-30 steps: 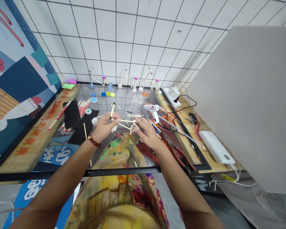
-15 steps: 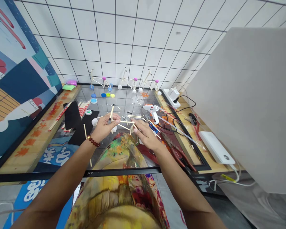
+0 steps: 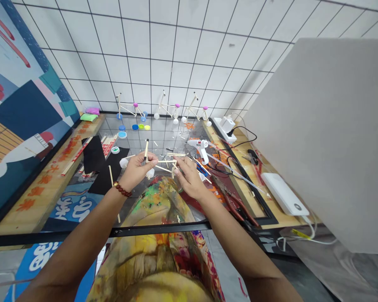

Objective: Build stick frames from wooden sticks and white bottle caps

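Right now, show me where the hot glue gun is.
In the head view, the white hot glue gun lies just beyond the right hand, left of the white power strip.

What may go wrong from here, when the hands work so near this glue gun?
The thin stick frame held between the left hand and right hand might snap or come apart if pressed hard. The white hot glue gun lies close to the right hand; if it is hot, touching its nozzle might burn.
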`<action>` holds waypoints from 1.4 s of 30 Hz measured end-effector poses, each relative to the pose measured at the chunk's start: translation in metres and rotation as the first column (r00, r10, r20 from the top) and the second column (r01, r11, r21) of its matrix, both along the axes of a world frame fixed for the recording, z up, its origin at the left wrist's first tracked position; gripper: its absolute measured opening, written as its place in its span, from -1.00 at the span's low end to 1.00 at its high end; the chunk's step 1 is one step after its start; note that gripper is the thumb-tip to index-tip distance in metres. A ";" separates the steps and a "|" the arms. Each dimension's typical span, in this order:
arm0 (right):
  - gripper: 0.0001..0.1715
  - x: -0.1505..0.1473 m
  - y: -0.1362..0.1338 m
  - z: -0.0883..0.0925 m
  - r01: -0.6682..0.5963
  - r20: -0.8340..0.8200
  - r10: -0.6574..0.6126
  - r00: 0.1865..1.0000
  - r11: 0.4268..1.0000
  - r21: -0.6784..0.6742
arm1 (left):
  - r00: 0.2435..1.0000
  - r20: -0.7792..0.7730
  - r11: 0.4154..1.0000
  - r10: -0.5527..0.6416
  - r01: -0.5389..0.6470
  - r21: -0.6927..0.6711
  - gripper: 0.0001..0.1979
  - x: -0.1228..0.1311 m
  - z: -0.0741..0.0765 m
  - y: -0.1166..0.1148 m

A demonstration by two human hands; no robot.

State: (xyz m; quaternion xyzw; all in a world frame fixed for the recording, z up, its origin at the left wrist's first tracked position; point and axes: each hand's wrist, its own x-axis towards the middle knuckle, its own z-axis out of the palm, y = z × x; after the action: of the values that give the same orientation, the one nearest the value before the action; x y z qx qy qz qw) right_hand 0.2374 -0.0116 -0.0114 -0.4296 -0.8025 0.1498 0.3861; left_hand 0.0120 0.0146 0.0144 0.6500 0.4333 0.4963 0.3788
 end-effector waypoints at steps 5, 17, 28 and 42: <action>-0.41 -0.002 -0.001 -0.001 0.035 0.000 -0.035 0.999 0.999 0.003 | 1.000 0.015 0.998 -0.020 0.019 0.062 -0.80 0.001 0.000 -0.001; -0.44 0.003 -0.002 0.007 -0.165 -0.118 0.156 0.981 0.984 -0.069 | 0.998 0.039 0.999 -0.046 0.045 0.028 -0.78 -0.003 0.003 0.000; -0.44 0.002 -0.003 0.005 -0.060 -0.059 0.058 0.997 0.998 -0.023 | 0.998 0.016 0.998 -0.060 0.060 0.003 -0.77 -0.002 0.005 -0.001; -0.44 0.000 -0.005 0.007 -0.141 -0.147 0.130 0.981 0.987 -0.073 | 0.997 -0.025 0.997 -0.076 0.075 -0.029 -0.74 -0.006 0.010 -0.001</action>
State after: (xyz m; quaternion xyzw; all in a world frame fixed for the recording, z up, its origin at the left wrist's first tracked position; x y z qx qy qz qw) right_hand 0.2378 -0.0162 -0.0043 -0.3779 -0.7934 0.2391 0.4129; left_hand 0.0060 0.0131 0.0243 0.6669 0.4203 0.4671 0.4005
